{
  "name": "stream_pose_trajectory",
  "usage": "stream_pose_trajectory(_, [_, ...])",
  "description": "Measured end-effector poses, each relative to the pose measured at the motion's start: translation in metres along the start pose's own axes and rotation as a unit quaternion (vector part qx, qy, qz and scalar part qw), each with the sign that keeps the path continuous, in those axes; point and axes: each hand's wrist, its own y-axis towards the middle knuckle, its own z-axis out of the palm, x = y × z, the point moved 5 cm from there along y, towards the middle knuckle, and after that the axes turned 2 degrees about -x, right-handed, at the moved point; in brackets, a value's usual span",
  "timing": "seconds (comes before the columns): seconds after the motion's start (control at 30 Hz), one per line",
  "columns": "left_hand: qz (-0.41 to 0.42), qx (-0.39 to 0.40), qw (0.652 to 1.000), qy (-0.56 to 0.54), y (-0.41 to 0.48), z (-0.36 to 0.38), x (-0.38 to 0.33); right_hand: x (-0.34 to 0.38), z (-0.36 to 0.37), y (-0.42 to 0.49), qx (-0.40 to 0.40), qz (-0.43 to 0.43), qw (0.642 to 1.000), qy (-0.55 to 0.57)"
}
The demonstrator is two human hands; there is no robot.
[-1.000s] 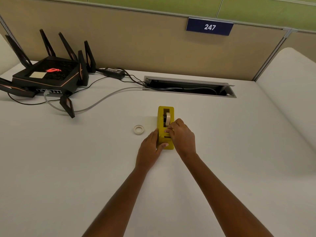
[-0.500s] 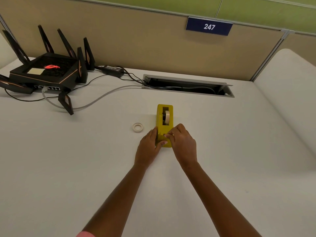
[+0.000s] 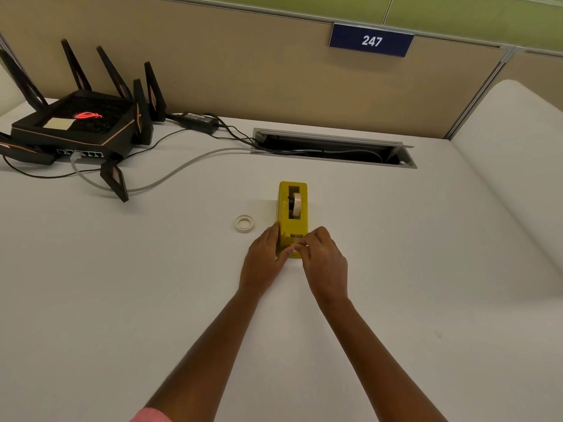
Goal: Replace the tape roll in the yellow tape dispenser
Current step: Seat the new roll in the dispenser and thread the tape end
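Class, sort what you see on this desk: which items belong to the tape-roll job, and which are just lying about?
Part of the job:
yellow tape dispenser
roll seated in it
loose roll
left hand
right hand

Lying about:
black router
power adapter
grey cable
cable hatch

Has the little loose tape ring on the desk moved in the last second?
No. The loose tape ring lies just left of the yellow dispenser, at the same gap as before; only the head camera shifted, so everything slid together.

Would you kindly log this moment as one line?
left hand: bracing yellow tape dispenser | right hand: at cutter end | white tape roll: loaded
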Motion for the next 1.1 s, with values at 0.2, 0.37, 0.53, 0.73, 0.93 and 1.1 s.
stream_pose_trajectory(0.2, [-0.002, 0.011, 1.0, -0.003, 0.001, 0.002, 0.002, -0.002, 0.008, -0.005, -0.02, -0.01, 1.0, -0.004])
stream_pose_trajectory(0.37, [-0.002, 0.008, 1.0, -0.018, 0.0, 0.001, 0.001, -0.006, 0.015, -0.006, -0.03, -0.02, 0.999, -0.001])
stream_pose_trajectory(0.53, [0.004, 0.002, 1.0, -0.02, 0.0, 0.0, 0.001, -0.008, 0.019, -0.005, -0.049, -0.061, 0.997, -0.015])
stream_pose_trajectory(0.73, [0.008, -0.001, 1.0, -0.027, 0.001, -0.001, 0.001, -0.009, 0.021, -0.007, -0.073, -0.098, 0.992, -0.042])
stream_pose_trajectory(0.93, [-0.001, 0.01, 1.0, -0.028, -0.001, 0.001, 0.005, -0.011, 0.023, -0.019, -0.082, -0.146, 0.983, -0.071])
stream_pose_trajectory(1.1, [-0.001, 0.012, 0.999, -0.035, -0.001, 0.0, 0.006, -0.016, 0.03, -0.031, -0.043, -0.12, 0.989, -0.079])
